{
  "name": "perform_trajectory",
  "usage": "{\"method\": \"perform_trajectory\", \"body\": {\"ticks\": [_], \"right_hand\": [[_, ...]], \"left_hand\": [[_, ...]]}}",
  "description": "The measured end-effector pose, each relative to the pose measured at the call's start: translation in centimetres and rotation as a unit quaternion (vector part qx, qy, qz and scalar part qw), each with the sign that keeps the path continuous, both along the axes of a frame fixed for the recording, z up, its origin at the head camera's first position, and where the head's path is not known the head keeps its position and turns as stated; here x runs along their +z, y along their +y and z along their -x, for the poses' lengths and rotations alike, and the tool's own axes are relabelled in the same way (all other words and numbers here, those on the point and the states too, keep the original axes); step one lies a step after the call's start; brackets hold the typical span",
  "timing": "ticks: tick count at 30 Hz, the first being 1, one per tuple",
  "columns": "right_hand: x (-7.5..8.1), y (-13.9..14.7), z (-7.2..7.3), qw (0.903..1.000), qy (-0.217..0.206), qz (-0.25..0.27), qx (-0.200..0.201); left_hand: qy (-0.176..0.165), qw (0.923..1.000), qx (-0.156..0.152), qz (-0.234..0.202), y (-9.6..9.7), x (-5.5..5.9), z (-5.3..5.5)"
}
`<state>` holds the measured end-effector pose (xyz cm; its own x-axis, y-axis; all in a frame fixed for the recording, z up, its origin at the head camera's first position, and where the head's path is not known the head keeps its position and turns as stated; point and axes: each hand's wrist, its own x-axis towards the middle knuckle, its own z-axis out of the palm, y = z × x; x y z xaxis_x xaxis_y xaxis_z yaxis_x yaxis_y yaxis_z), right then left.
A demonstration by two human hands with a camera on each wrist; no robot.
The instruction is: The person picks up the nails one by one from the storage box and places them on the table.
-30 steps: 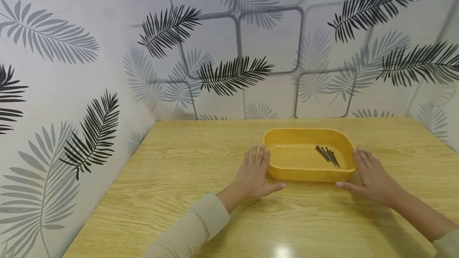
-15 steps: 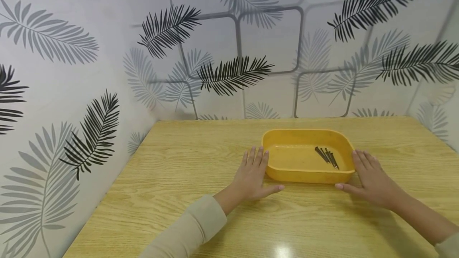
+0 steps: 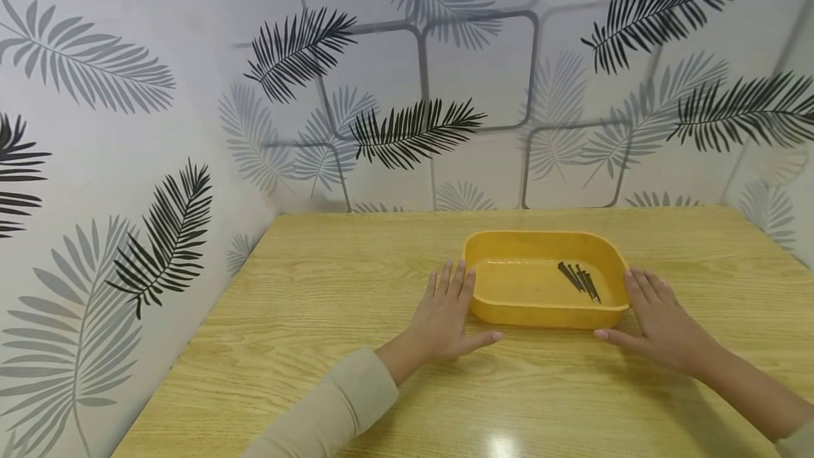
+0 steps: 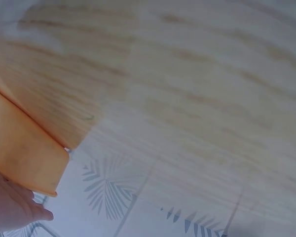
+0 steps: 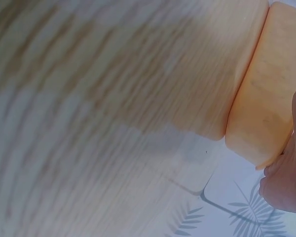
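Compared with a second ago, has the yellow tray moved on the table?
Yes, slightly: in the head view, the yellow tray has slid away from the back edge of the table, perhaps a touch leftward too.

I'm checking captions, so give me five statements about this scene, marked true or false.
1. The yellow tray stands on the wooden table. True.
2. The nail-like pieces lie in the tray's left half. False: they lie toward its right end.
3. The left hand is at the tray's left end. True.
4. The right hand is inside the tray. False: it is outside, at its right end.
5. The wall is plain. False: it has leaf patterns.
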<state>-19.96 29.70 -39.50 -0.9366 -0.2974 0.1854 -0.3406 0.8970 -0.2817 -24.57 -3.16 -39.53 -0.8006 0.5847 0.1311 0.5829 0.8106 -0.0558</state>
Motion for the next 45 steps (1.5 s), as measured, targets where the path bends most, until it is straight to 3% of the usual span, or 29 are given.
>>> {"method": "perform_trajectory", "body": {"ticks": [10, 21, 35, 45], "right_hand": [[-0.1, 0.0, -0.2, 1.0000, 0.004, 0.000, 0.004], [-0.4, 0.1, -0.6, 0.9992, 0.033, -0.014, 0.018], [-0.7, -0.2, -1.2, 0.9979, 0.057, -0.019, 0.023], [-0.6, -0.4, -1.8, 0.9978, 0.057, -0.027, 0.022]], "left_hand": [[-0.007, 1.0000, 0.001, -0.007, -0.2, 0.0, -0.3], [0.016, 0.9999, 0.001, 0.002, -0.3, -0.1, -0.9], [0.019, 0.9998, -0.001, 0.007, -0.7, -0.2, -1.4], [0.031, 0.9995, -0.003, 0.005, -0.9, -0.3, -1.9]]}}
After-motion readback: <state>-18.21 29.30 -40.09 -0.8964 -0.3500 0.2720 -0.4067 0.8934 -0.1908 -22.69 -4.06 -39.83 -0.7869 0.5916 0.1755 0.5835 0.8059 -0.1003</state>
